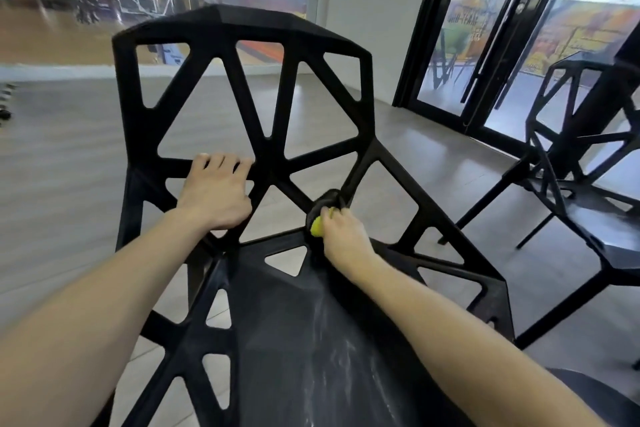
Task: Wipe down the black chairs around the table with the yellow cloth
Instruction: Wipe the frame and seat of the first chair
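A black chair (277, 45) with an open lattice back fills the middle of the view, its seat running down toward me. My left hand (214, 194) grips a horizontal bar of the backrest, fingers curled over its top. My right hand (343, 236) holds the yellow cloth (317, 226), bunched up and pressed against a diagonal strut where the back meets the seat. Only a small patch of the cloth shows beside a dark fold. The seat surface shows pale streaks near my right forearm.
A second black lattice chair (588, 191) stands at the right, next to a dark table leg (595, 114). Black-framed glass doors (446, 45) lie behind it. Grey floor (69, 149) spreads to the left, with a glass wall beyond.
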`<action>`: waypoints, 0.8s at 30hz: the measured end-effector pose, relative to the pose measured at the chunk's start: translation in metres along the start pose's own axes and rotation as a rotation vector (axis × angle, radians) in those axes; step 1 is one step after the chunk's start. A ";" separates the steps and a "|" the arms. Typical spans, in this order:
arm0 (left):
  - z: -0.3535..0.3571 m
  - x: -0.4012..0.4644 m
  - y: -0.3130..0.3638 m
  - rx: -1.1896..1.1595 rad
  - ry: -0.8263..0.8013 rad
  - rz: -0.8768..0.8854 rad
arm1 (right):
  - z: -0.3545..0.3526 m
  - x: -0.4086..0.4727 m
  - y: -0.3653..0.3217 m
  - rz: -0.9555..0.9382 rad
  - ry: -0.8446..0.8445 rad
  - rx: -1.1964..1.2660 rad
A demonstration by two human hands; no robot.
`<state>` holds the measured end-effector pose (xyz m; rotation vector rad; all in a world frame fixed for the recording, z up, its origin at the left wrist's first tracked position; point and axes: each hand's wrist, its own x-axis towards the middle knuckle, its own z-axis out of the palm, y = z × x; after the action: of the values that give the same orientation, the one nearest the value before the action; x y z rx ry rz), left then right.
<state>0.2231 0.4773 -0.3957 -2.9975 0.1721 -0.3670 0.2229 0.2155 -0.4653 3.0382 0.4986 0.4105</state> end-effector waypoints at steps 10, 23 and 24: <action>-0.019 0.001 -0.001 -0.026 -0.114 0.020 | 0.003 -0.002 0.032 0.033 -0.047 0.166; -0.033 -0.022 -0.042 0.177 0.019 0.026 | 0.013 0.012 -0.012 -0.188 0.105 0.108; -0.033 -0.021 -0.042 0.158 0.021 0.028 | 0.014 -0.004 0.001 -0.148 0.035 0.124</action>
<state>0.1990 0.5180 -0.3636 -2.8338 0.1780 -0.3901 0.2233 0.2135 -0.4798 3.0875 0.7730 0.4418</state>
